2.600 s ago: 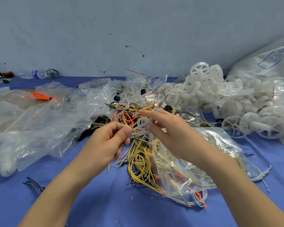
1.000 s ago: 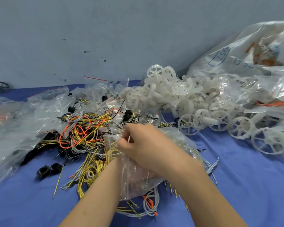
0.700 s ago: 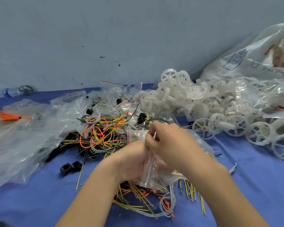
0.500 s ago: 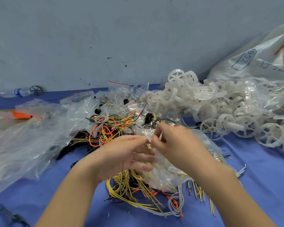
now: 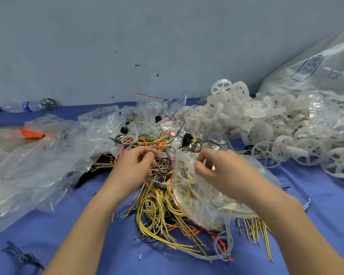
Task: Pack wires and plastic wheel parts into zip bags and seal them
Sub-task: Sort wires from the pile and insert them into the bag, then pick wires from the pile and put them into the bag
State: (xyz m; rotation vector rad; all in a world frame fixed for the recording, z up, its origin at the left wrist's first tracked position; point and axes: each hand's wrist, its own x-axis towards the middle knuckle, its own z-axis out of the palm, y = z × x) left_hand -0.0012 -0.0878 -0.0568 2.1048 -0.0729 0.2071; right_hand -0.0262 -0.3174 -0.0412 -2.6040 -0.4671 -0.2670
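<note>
Head view gives me the right hand (image 5: 224,171) pinching the top edge of the clear zip bag (image 5: 197,197) lying on the wire pile (image 5: 157,203) at bench (image 5: 316,211) centre, left hand (image 5: 133,167) fingers curled into the wires beside it, grip unclear, white plastic wheels (image 5: 266,124) heaped far right

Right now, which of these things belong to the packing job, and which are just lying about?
Part of the job:
- zip bag, pinched by the right hand
- wire pile, under the left hand
- white plastic wheels
- empty zip bags

Lying about:
- water bottle
- dark wheel
- big printed sack
</note>
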